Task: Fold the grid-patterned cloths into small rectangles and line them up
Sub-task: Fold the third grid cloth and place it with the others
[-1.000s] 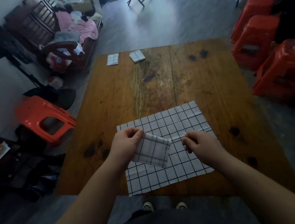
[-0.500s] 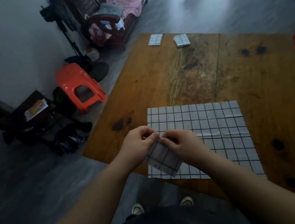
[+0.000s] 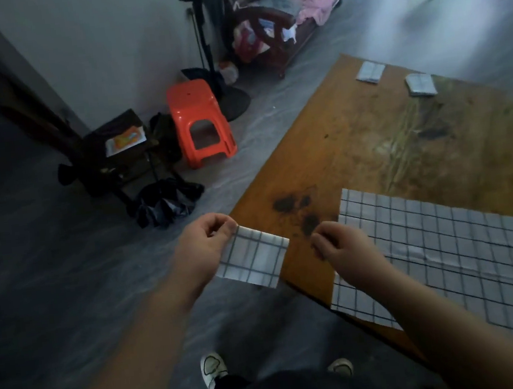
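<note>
Left hand: my left hand (image 3: 203, 248) pinches the left edge of a small folded cloth (image 3: 254, 260) between the thumb and curled fingers, up in the air over the floor.
Folded cloth: a small rectangle with its grid lines showing, sticking out to the right of the left hand, level with the near-left corner of the counter (image 3: 371, 149).
Right hand: my right hand (image 3: 344, 248) has its fingers curled in and I see nothing in them. It is just right of the folded cloth, with a small gap between.
Spread cloth: the spread cloth (image 3: 447, 252) lies flat on the counter, to the right of the right hand and under its wrist.
Finished pieces: a first finished cloth (image 3: 369, 72) and a second finished cloth (image 3: 421, 85) lie side by side, not touching, at the counter's far edge, well beyond both hands.
Floor: an orange stool (image 3: 199, 124) stands beyond the left hand.
</note>
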A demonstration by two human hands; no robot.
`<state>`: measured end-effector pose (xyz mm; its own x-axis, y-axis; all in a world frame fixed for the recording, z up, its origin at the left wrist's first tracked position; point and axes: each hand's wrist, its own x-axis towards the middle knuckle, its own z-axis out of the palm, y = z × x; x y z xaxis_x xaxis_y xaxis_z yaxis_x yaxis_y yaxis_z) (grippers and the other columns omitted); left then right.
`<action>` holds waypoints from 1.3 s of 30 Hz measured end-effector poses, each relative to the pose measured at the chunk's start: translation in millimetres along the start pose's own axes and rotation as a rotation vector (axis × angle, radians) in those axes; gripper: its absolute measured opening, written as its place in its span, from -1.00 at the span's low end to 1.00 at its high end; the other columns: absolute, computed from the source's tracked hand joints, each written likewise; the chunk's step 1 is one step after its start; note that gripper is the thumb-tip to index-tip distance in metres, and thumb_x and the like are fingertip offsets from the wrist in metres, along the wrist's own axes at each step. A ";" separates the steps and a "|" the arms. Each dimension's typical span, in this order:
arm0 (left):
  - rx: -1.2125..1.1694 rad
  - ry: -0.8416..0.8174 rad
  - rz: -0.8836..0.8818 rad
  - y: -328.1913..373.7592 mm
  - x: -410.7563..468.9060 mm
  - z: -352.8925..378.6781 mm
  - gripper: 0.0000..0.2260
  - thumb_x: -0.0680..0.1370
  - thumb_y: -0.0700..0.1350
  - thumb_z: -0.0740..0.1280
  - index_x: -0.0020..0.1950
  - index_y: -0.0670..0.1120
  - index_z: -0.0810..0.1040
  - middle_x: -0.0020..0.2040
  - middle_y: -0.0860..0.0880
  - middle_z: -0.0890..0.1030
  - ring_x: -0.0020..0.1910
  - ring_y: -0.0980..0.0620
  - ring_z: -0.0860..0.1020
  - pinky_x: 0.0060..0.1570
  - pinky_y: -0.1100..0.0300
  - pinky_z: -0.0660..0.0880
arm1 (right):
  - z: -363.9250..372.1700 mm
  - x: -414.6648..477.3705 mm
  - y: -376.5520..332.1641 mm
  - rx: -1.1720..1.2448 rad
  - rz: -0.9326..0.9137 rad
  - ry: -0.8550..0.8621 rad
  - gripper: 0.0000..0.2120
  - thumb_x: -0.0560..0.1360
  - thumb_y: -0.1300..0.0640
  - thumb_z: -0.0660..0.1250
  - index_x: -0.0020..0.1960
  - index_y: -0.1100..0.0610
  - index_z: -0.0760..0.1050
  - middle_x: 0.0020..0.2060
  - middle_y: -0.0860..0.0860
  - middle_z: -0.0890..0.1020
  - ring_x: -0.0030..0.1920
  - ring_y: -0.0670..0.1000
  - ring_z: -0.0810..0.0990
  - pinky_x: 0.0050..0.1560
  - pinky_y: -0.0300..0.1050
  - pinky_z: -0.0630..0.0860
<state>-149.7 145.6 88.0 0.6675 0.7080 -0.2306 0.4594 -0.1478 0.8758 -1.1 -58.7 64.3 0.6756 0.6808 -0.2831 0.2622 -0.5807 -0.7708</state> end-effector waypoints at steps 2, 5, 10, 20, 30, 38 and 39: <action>0.005 -0.045 0.004 -12.4 3.7 -32.3 -0.87 0.61 -0.04 0.38 -0.11 -0.02 0.65 -0.14 -0.06 0.67 -0.16 0.07 0.57 -0.08 0.09 0.52 | 27.9 10.6 -32.5 0.001 -0.072 0.045 -0.90 0.63 0.07 0.28 -0.03 -0.04 0.55 -0.17 -0.09 0.63 -0.16 -0.14 0.60 -0.12 -0.18 0.60; 0.008 -0.074 0.032 -34.2 13.6 -81.5 -0.87 0.60 -0.04 0.40 -0.12 -0.01 0.65 -0.15 -0.11 0.68 -0.21 0.09 0.56 -0.09 0.05 0.52 | 81.6 27.9 -85.1 0.003 -0.203 -0.012 -0.87 0.61 0.05 0.30 0.14 -0.09 0.56 -0.02 -0.19 0.62 -0.02 -0.23 0.58 -0.02 -0.29 0.55; -0.027 -0.098 0.033 -74.2 31.2 -168.8 -0.89 0.58 -0.05 0.42 -0.12 -0.04 0.66 -0.17 -0.11 0.68 -0.22 0.08 0.56 -0.06 -0.04 0.54 | 172.4 51.7 -166.0 -0.041 -0.238 -0.214 -0.81 0.64 -0.02 0.26 -0.04 -0.04 0.63 -0.23 -0.10 0.66 -0.21 -0.16 0.60 -0.18 -0.19 0.53; -0.017 -0.146 -0.015 -128.0 52.8 -299.1 -0.93 0.51 -0.01 0.50 -0.10 0.02 0.68 -0.33 0.07 0.57 -0.28 0.18 0.50 -0.15 0.14 0.47 | 284.7 93.1 -265.6 -0.159 -0.324 -0.299 -0.69 0.61 -0.05 0.32 -0.31 -0.11 0.48 -0.45 -0.17 0.52 -0.42 -0.15 0.44 -0.36 -0.27 0.36; -0.246 0.034 -0.216 -158.4 125.7 -346.3 -0.92 0.60 -0.17 0.39 -0.08 -0.08 0.62 -0.27 -0.01 0.69 -0.25 0.04 0.64 -0.20 0.10 0.59 | 303.2 178.6 -284.6 -0.113 -0.263 -0.359 -0.73 0.58 0.05 0.35 -0.30 -0.10 0.56 -0.42 -0.12 0.57 -0.39 -0.17 0.49 -0.32 -0.32 0.38; -0.340 0.005 -0.299 -124.8 275.2 -326.3 -0.73 0.70 0.01 0.17 0.15 -0.13 0.56 0.05 -0.14 0.66 -0.08 0.00 0.65 -0.07 0.08 0.62 | 275.7 309.8 -301.7 0.301 -0.082 -0.200 -0.76 0.61 0.08 0.33 -0.21 0.10 0.62 -0.45 -0.14 0.55 -0.39 -0.22 0.46 -0.29 -0.24 0.41; -0.437 -0.022 -0.345 -116.0 297.3 -320.9 -0.64 0.70 0.08 0.12 0.19 -0.15 0.56 0.11 -0.21 0.66 0.00 -0.09 0.66 0.02 -0.02 0.60 | 268.0 329.3 -304.1 0.342 -0.068 -0.176 -0.76 0.61 0.08 0.33 -0.18 0.12 0.63 -0.42 -0.09 0.57 -0.36 -0.19 0.49 -0.26 -0.20 0.43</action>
<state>-192.6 594.8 53.9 0.5353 0.6493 -0.5402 0.3713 0.3936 0.8410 -43.1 461.7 52.4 0.5280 0.7961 -0.2957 0.0371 -0.3696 -0.9285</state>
